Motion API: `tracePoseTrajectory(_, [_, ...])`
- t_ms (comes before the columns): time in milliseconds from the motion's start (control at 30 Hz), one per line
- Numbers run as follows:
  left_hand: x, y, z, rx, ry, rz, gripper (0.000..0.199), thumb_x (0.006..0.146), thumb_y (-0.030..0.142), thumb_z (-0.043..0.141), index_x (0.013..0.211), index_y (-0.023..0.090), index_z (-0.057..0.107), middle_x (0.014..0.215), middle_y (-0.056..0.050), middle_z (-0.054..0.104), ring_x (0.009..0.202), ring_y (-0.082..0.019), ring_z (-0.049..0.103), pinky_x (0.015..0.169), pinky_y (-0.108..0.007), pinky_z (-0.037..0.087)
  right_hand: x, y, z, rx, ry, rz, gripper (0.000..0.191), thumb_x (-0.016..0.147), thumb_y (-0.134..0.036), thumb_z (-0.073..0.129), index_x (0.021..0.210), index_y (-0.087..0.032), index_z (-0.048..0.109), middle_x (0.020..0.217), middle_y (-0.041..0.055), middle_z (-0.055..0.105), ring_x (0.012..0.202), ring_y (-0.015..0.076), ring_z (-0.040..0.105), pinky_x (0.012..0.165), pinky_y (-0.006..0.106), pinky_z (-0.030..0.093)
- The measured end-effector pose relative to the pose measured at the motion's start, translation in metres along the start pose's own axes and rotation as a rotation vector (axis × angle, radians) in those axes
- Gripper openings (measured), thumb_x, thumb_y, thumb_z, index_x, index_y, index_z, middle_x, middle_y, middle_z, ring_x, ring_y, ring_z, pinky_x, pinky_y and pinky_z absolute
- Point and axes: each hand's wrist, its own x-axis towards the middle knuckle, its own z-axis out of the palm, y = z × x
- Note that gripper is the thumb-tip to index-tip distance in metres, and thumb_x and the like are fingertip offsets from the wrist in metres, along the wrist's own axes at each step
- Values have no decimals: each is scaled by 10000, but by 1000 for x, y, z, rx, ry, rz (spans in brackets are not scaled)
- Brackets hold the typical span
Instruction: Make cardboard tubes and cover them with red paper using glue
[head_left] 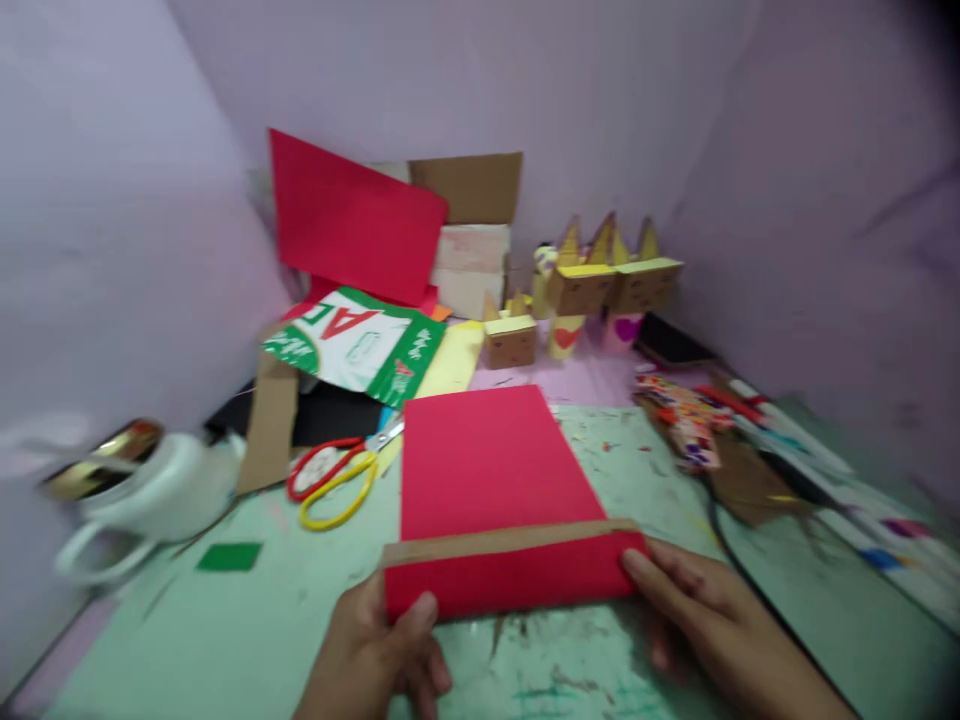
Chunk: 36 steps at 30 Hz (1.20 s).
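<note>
My left hand [379, 640] pinches the left end of a red-faced cardboard strip [517, 578], its thumb on the red side. At the strip's right end my right hand [697, 610] grips it the same way, fingers partly hidden behind. A bare brown band runs along the strip's top edge. Just beyond it a sheet of red paper [487, 455] lies on the table, its near edge hidden by the strip. To the left of the sheet are scissors [341, 478] with red and yellow handles, and a small green paper piece [229, 557].
A white teapot-like vessel [187, 485] stands at left. At the back are a large red sheet [356, 220], a green-and-white packet [360, 345] and several cardboard figures [581, 292]. Markers [795, 425], brown cardboard [757, 490] and a black cable [742, 560] lie at right.
</note>
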Motion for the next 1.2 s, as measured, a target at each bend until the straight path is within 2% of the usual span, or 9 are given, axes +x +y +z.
tracePoseTrajectory(100, [1,3,1,-55,-44,-16,586,657,537,679,1010,85,560,434,-8,587,331,-105,473,324,-174,337,4,8,-2,-32,11,28,514,706,-707,523,658,-199,588,379,2,526,367,125,457,400,236,328])
tracePoseTrajectory(300, [1,7,0,-111,-93,-17,604,599,521,695,952,49,566,422,-1,548,343,-102,466,310,-181,351,2,17,1,-62,96,-34,526,710,-707,525,523,-216,531,371,6,502,365,114,394,400,252,283])
tracePoseTrajectory(500, [0,4,3,-71,-63,0,582,602,497,683,966,68,535,410,12,551,313,-93,451,310,-178,346,-3,8,6,-58,129,-68,513,707,-690,551,535,-208,528,375,2,503,387,113,406,421,245,276])
tracePoseTrajectory(700, [6,-4,3,-40,-50,5,636,621,588,644,989,80,538,383,13,546,285,-101,440,295,-183,331,-7,1,11,23,149,-12,514,667,-704,587,570,-200,548,385,-11,484,381,100,380,411,227,254])
tracePoseTrajectory(867, [6,-4,2,-45,-56,-8,652,628,615,638,999,88,541,398,20,546,295,-90,434,307,-178,329,-6,3,9,21,145,-51,519,687,-687,584,543,-190,541,412,-6,484,411,106,391,432,238,256])
tracePoseTrajectory(1033, [6,-3,1,-18,-89,-33,731,594,664,634,1027,82,540,383,22,536,282,-91,420,298,-178,300,-1,10,3,20,84,-28,497,705,-675,575,644,-182,597,428,-8,488,415,110,391,433,238,259])
tracePoseTrajectory(1200, [2,1,0,-17,-66,-26,604,661,586,625,999,92,542,410,19,555,309,-83,441,330,-169,319,1,11,0,10,43,-16,476,715,-650,585,653,-178,602,441,-8,506,414,106,409,422,225,270])
